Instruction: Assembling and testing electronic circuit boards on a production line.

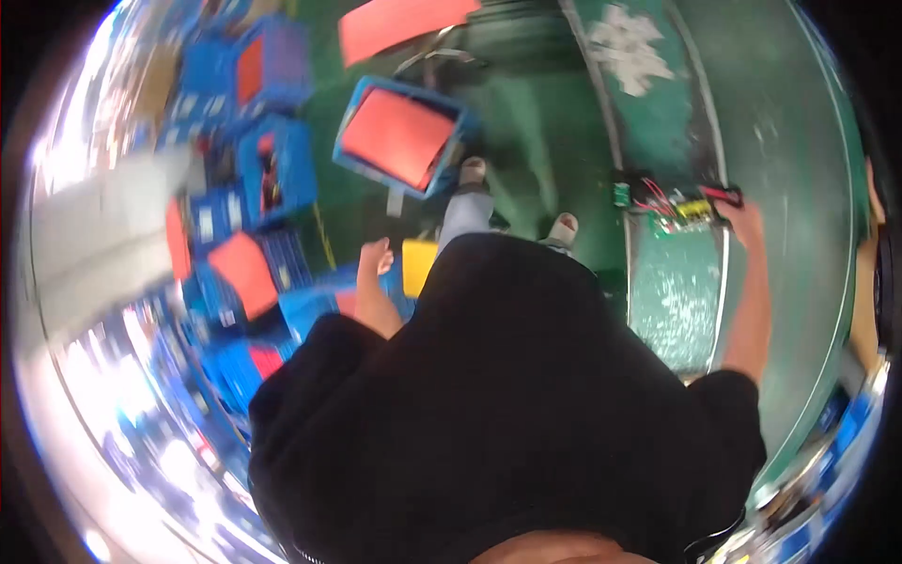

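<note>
On the right, my right hand (745, 222) is closed at the end of a wired circuit board assembly (693, 211) with a yellow part, red wires and a black-and-red end piece (722, 195). A small green board (621, 194) sits at the other end of the red wires. The assembly is over a long green bench strip with pale rails; blur hides whether it touches the surface. Away on the left, my left hand (377, 257) hangs with its fingers curled, and I see nothing in it. Beside that hand is a yellow panel (419, 269).
A blue crate (349, 155) with a pink-red sheet (396, 137) stands on the green floor ahead of my feet. Several blue bins (282, 167) crowd the left side. White pieces (629, 49) lie farther up the strip. Another pink-red sheet (404, 25) is at the top.
</note>
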Demonstrator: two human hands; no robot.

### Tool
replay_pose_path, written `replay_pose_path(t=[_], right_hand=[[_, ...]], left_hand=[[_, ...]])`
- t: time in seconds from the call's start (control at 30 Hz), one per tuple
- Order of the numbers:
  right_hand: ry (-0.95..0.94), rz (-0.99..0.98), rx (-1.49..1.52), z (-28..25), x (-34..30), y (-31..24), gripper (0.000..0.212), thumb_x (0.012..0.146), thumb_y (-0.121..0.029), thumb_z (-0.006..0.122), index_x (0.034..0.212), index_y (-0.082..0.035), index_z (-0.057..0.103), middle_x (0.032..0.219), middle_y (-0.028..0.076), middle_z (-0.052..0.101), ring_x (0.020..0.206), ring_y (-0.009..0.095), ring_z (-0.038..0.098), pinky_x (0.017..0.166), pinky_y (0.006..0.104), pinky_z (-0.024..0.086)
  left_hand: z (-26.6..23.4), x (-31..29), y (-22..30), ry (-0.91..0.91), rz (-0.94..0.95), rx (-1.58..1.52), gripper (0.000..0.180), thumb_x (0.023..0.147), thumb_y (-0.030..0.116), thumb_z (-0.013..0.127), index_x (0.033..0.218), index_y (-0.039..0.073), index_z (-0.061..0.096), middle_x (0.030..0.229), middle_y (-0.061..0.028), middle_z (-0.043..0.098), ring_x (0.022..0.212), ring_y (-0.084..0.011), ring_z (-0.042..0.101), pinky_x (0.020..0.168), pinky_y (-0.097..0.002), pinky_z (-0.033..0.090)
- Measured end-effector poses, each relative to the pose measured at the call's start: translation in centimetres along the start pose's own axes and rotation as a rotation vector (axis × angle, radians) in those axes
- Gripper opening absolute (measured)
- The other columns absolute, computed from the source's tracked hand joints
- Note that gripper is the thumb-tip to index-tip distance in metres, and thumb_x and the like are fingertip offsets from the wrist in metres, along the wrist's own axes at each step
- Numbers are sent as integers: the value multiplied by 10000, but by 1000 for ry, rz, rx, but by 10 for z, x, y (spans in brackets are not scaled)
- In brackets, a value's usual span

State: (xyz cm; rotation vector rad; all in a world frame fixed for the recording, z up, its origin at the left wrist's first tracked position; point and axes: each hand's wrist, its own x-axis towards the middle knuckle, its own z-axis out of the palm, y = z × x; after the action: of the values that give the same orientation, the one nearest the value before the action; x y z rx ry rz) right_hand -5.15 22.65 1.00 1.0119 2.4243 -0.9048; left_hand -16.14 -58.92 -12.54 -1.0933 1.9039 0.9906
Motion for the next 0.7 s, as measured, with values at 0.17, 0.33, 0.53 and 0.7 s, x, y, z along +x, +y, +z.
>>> replay_pose_path(t=[0.17,0.33,0.53,0.7], right_hand=[[323,-110,-249,-42,-50,-74,496,751,-387,734,1078,-22,660,959,145,684,881,271,637,804,364,470],[383,-110,-93,-31,-89,-166,476,761,-391,749,996,19,692,788,113,678,744,174,614,753,334,474],[333,-227,-61,26,-82,-332,450,774,-347,757,959,59,697,809,92,687,742,143,603,726,315,475],[13,-332,182,251,-3,-434,418,788,-319,766,1000,35,700,858,29,668,766,111,575,713,269,462]], left_hand=[[-17,-35,-101,173,-112,-116,310,863,375,575,932,74,599,796,-49,621,702,-194,614,627,-362,492],[30,6,-188,66,-359,-292,328,902,366,556,1084,93,577,942,-79,636,805,-236,640,733,-416,523],[65,49,-140,-255,-263,-298,211,892,309,595,901,100,624,678,-18,552,687,-187,632,534,-388,484],[29,152,-108,279,780,794,159,805,165,562,721,72,660,669,-94,618,577,-218,595,537,-367,466]])
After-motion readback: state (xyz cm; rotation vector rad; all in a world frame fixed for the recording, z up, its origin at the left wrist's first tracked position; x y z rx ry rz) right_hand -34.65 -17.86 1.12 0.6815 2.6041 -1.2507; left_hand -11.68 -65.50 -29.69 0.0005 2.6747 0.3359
